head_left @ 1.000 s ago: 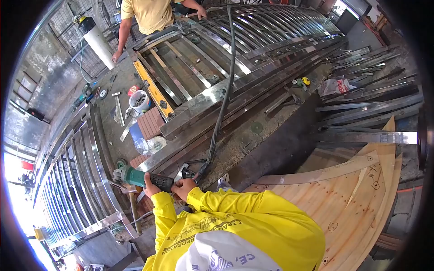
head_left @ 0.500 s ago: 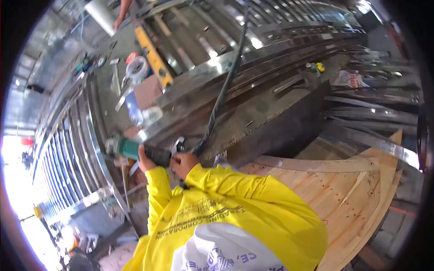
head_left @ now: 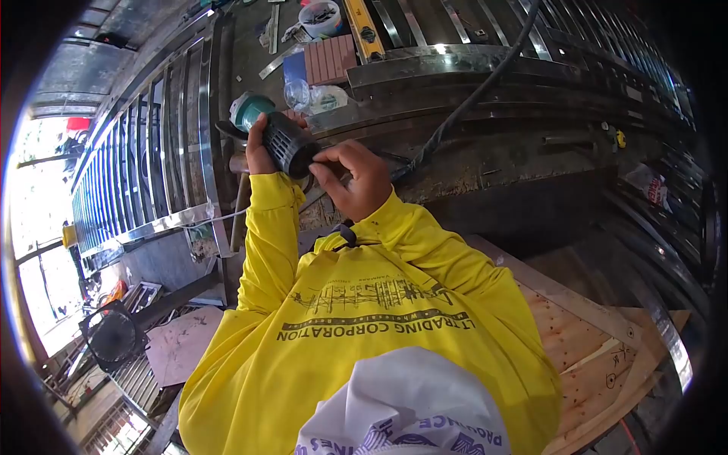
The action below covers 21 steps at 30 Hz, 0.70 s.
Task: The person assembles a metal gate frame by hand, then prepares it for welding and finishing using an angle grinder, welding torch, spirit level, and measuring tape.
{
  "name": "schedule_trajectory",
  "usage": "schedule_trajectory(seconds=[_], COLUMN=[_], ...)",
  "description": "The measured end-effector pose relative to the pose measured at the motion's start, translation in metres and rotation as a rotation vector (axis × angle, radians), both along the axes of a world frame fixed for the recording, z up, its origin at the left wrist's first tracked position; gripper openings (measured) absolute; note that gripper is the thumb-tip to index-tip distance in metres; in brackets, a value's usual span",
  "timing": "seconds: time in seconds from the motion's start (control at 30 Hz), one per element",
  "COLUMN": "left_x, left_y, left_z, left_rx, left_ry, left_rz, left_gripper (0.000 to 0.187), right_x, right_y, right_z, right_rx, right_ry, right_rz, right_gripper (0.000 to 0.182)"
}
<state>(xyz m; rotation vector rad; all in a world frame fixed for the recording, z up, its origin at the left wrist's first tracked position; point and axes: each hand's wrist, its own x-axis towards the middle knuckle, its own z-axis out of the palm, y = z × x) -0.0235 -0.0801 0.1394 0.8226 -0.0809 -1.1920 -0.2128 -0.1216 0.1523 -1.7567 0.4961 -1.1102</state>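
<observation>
A green and black angle grinder [head_left: 284,142] is held in front of my chest, its green head pointing up and to the left. My left hand [head_left: 262,150] is wrapped round its body near the green part. The thumb and index finger of my right hand [head_left: 355,176] pinch at the black rear end of the grinder; whatever small part lies between them is too hidden to make out. Both arms are in yellow sleeves. A thick dark cable [head_left: 478,95] runs down across the workbench to just right of my right hand.
A metal grille [head_left: 144,144] stands at the left. Beyond the grinder are a white bucket [head_left: 320,18], a brown block [head_left: 330,59] and a yellow level [head_left: 364,30]. Metal bars lie across the bench. A wooden panel [head_left: 561,326] is at the lower right, a black fan [head_left: 112,336] lower left.
The view has shifted, and the grinder and both hands appear higher and larger. The grinder is now tilted more. The other person's hand at the top has left the view.
</observation>
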Motion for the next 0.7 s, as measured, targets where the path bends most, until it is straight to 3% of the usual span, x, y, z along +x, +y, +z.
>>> schedule_trajectory(seconds=[0.23,0.3,0.33,0.43,0.47,0.5,0.53,0.63,0.7], left_x=[-0.004,0.015,0.005,-0.008,0.0,-0.006,-0.013,-0.033,-0.041], left_y=[0.012,0.025,0.026,0.035,0.04,0.04,0.039,0.034,0.031], left_z=[-0.016,-0.04,-0.033,-0.031,-0.048,-0.058,-0.058,-0.054,-0.056], left_rx=[0.177,0.194,0.178,0.148,0.207,0.28,0.237,0.276,0.274], left_ry=[-0.104,-0.115,-0.078,0.01,-0.223,-0.111,-0.264,0.012,0.03], left_rz=[0.086,0.005,-0.01,-0.112,-0.098,0.029,0.02,-0.074,-0.091], left_gripper=[0.036,0.04,0.04,0.038,0.047,0.044,0.043,0.044,0.045], right_x=[0.01,0.006,-0.002,-0.013,-0.014,-0.012,-0.012,-0.024,-0.031], right_y=[0.007,0.008,0.006,0.006,0.014,0.016,0.015,0.011,0.009], right_z=[-0.005,-0.013,-0.01,-0.02,-0.028,-0.035,-0.041,-0.04,-0.042], right_rx=[-0.079,-0.153,-0.035,-0.133,-0.224,-0.35,-0.406,-0.432,-0.463], right_ry=[0.044,-0.006,0.06,0.132,0.114,0.076,0.049,0.133,0.15], right_rz=[-0.077,-0.05,0.063,0.086,-0.006,-0.084,-0.115,-0.107,-0.112], right_gripper=[0.029,0.032,0.036,0.039,0.04,0.04,0.039,0.034,0.032])
